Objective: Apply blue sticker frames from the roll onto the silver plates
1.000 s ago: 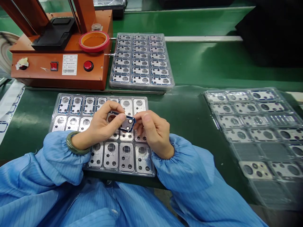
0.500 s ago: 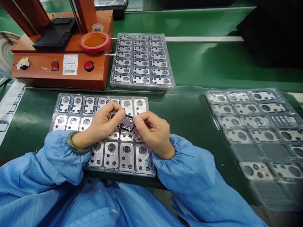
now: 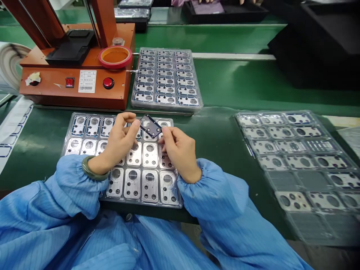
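Observation:
My right hand pinches one end of a small rectangular plate between thumb and fingertips. This plate has a dark blue rim, a greyish middle and a few round holes, and it is tilted above the tray. Close by its left end is my left hand, thumb and forefinger slightly apart; whether the thumb tip touches the plate is unclear. Below both hands lies a clear plastic tray holding rows of silver plates with round holes. Some back-row plates show blue edging. My hands hide part of the tray.
An orange machine with a red tape roll stands at back left. Beside it is a stack of filled trays. Another tray lies right. Black boxes stand far right; another person's fingers show at the top.
The small plate has turned and moved up and away from me, still in my right hand. My left fingers have come off its face. The view has shifted slightly.

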